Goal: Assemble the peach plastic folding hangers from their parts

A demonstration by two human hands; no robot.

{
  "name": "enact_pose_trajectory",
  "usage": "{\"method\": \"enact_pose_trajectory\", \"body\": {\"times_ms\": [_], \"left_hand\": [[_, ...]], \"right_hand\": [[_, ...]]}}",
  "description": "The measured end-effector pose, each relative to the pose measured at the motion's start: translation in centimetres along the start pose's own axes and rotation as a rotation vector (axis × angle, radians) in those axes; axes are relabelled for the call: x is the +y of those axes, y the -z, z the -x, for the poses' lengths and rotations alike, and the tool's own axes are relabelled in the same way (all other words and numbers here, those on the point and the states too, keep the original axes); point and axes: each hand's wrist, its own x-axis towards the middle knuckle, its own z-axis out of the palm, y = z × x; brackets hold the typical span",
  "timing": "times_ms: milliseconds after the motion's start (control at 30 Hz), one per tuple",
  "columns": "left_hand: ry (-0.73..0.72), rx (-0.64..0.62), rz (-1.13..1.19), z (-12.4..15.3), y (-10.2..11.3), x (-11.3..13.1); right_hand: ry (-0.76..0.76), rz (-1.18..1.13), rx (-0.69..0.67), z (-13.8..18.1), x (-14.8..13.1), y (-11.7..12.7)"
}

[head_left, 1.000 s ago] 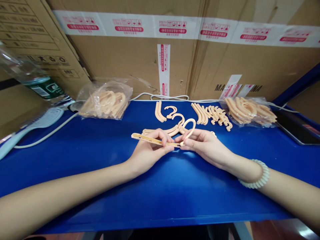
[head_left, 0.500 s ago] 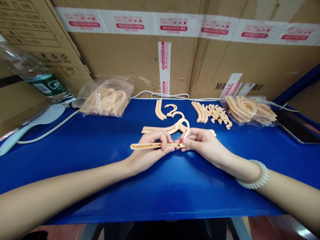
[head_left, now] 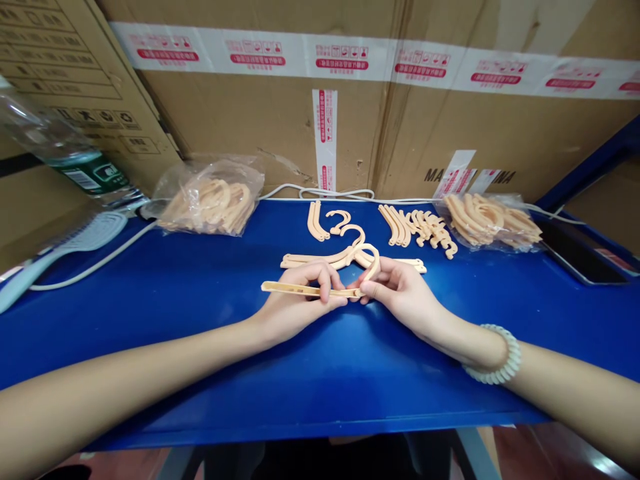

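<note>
left hand (head_left: 295, 300) pinching peach plastic hanger arm (head_left: 290, 289) | right hand (head_left: 395, 293) gripping, joining curved peach hook (head_left: 373, 263) | one assembled hanger (head_left: 320, 259) lying behind; loose peach parts (head_left: 420, 227) waiting

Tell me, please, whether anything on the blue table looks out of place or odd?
A clear water bottle lies tipped on its side at the far left, next to a pale blue brush; neither matches the peach hanger parts. Otherwise the piles and bags look orderly.

A slim peach plastic hanger arm (head_left: 295, 289) is held nearly level above the counter, its free end at nine o'clock. A curved peach hook (head_left: 371, 261) rises at its three o'clock end.
</note>
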Motion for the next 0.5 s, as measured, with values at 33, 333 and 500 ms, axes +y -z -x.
{"method": "enact_pose_trajectory", "body": {"times_ms": [33,333,500], "left_hand": [[0.006,0.002,-0.006,-0.02,-0.02,0.01],[0.079,0.037,-0.045,0.01,-0.18,-0.03],[0.168,0.095,0.199,-0.15,-0.28,-0.17]], "right_hand": [[0.005,0.004,0.0,0.02,0.05,-0.01],[0.048,0.017,-0.001,0.23,-0.1,-0.18],[0.08,0.045,0.003,0.4,-0.41,-0.2]]}}
